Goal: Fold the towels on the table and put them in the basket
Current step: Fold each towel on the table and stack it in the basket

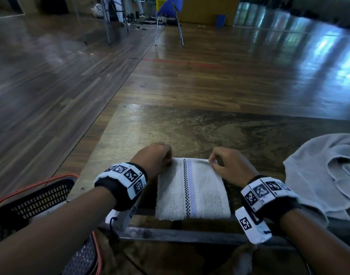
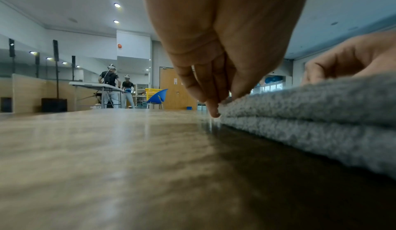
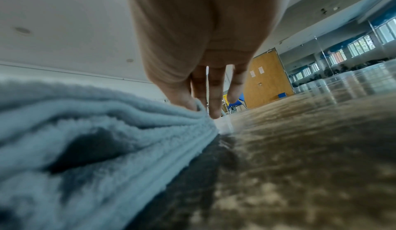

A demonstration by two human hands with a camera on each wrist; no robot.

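A white towel (image 1: 192, 187) with a checked and lilac stripe lies folded in layers at the table's near edge. My left hand (image 1: 157, 161) pinches its far left corner (image 2: 222, 103), fingertips down on the table. My right hand (image 1: 225, 165) pinches the far right corner (image 3: 199, 108) between thumb and fingers. The stacked layers (image 2: 310, 108) show from the side in both wrist views. A second towel (image 1: 325, 175), grey and crumpled, lies unfolded at the table's right. The black mesh basket (image 1: 37, 201) with an orange rim stands low at the left, beside the table.
The wooden table (image 1: 190, 126) stretches beyond the towel, with its metal frame at the near edge. A blue chair (image 1: 168, 14) stands far off on the wood floor. Two people (image 2: 116, 88) work at another table in the distance.
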